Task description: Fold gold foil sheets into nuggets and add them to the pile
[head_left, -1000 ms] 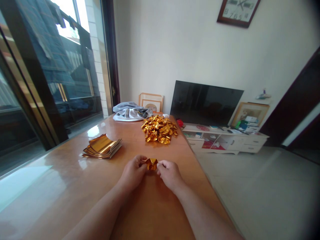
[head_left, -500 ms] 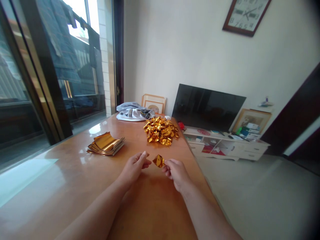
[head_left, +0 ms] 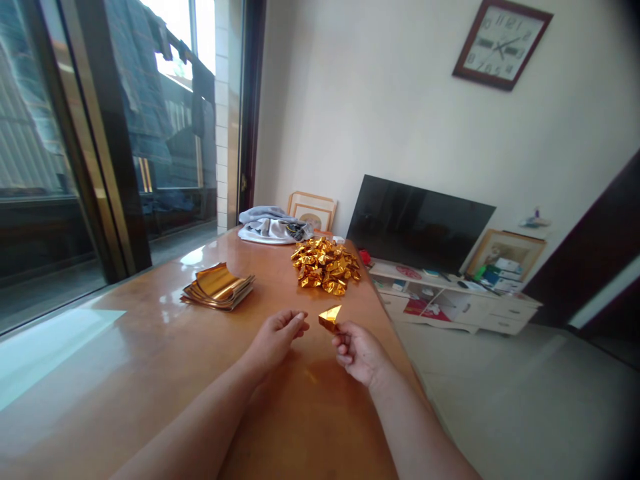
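Note:
My right hand (head_left: 361, 350) pinches a folded piece of gold foil paper (head_left: 329, 319) between thumb and fingers, a little above the table. The piece has a pointed, boat-like shape, with one bright triangular face turned up. To its left, my left hand (head_left: 286, 335) is held with curled fingers and the thumb resting against them; nothing shows in it, and a small gap separates it from the paper. Beyond the hands lies a pile of folded gold foil pieces (head_left: 326, 265). A stack of flat gold foil sheets (head_left: 219, 287), curling at the edges, sits to the left.
The glossy wooden table (head_left: 165, 360) runs away from me, its right edge close to my right forearm. At its far end lie a grey and white cloth bundle (head_left: 270, 227) and picture frames (head_left: 314, 203). A television (head_left: 420, 223) stands on a white cabinet (head_left: 480, 310) to the right.
My right hand has turned the gold foil piece, so a bright triangular face now shows, and has drawn slightly away from the left hand. The view has shifted a little.

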`<state>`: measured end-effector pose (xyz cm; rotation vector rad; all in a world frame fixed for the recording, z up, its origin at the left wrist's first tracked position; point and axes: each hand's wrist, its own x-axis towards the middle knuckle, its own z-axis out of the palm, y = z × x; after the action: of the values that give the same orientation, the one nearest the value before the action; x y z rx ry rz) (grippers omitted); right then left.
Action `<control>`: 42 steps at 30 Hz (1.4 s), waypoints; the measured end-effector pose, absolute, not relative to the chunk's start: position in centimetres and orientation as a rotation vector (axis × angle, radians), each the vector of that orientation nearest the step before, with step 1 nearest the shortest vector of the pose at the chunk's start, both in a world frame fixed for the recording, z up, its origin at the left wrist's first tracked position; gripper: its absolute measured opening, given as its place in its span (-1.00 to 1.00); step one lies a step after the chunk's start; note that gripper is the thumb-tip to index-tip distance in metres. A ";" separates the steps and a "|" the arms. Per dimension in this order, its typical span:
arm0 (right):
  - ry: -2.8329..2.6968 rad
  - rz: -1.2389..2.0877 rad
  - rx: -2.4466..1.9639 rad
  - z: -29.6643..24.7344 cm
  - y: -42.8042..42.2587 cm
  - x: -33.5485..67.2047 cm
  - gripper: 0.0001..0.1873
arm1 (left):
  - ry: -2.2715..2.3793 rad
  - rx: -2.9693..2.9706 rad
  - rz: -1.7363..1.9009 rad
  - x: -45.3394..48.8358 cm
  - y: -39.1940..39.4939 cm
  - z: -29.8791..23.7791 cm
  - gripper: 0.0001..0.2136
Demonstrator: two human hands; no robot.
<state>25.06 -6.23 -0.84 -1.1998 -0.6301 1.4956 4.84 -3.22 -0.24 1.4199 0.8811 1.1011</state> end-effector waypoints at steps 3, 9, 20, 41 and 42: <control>-0.654 1.454 -1.219 -1.0 -6.3 24.9 -0.85 | 0.872 1.426 1.111 5.0 -3.1 -0.4 -0.56; -0.746 1.199 -1.269 -1.3 -6.7 24.1 -0.82 | 0.928 1.528 1.108 4.9 -3.2 -0.6 -0.64; -1.250 0.655 -1.436 -2.2 -6.7 22.8 -0.56 | 1.069 1.653 1.013 5.2 -3.3 -1.0 -0.67; -1.464 0.607 -1.350 -1.8 -7.4 22.2 -0.63 | 1.178 1.625 0.995 4.7 -2.4 -1.8 -0.69; -1.470 0.594 -1.346 -1.7 -7.4 22.2 -0.63 | 1.183 1.631 0.997 4.7 -2.4 -1.8 -0.69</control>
<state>22.22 -7.40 -1.72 -1.3461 -1.4704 0.5944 4.68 -2.39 -1.76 1.6309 1.1828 0.9967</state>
